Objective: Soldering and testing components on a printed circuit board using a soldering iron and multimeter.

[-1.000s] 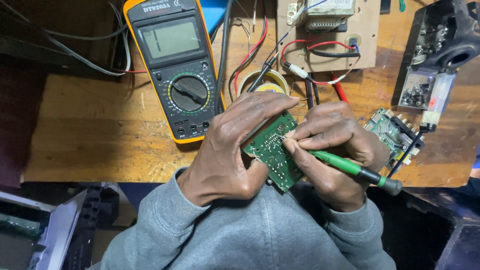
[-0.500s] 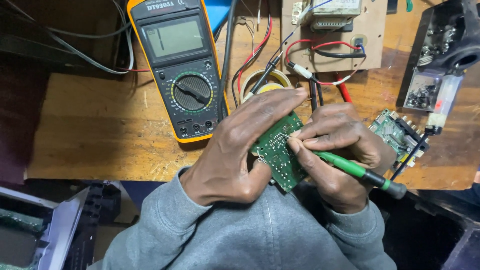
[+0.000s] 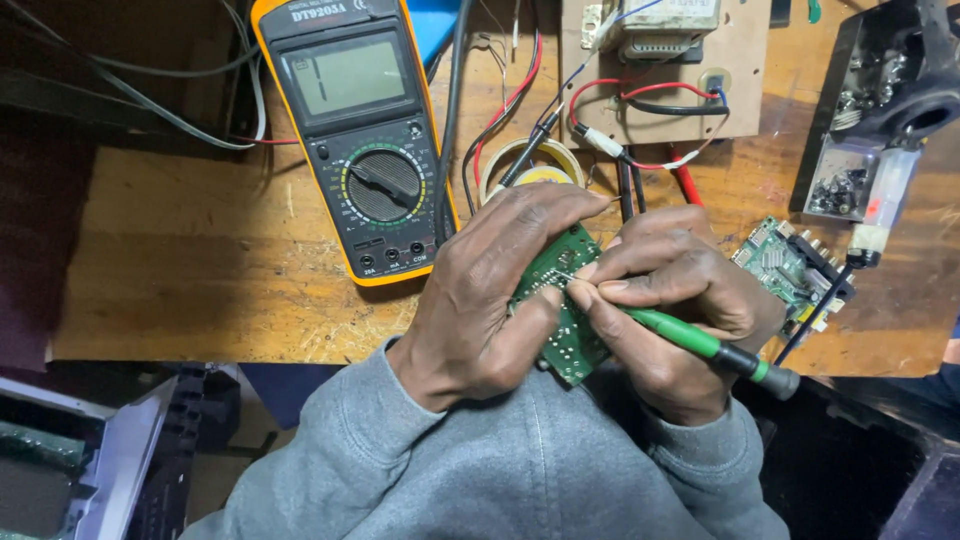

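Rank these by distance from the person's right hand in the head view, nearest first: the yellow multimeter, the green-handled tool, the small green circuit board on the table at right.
1. Green-handled tool: held in the right hand.
2. Small green circuit board: on the table just right of that hand.
3. Yellow multimeter: far upper left, beyond the left hand.

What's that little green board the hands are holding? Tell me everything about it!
The green circuit board is small and flat, dotted with tiny silvery solder spots. It is held tilted above the wooden bench. The left hand grips its edge and hides part of it. The right hand presses a green-handled tool against it.
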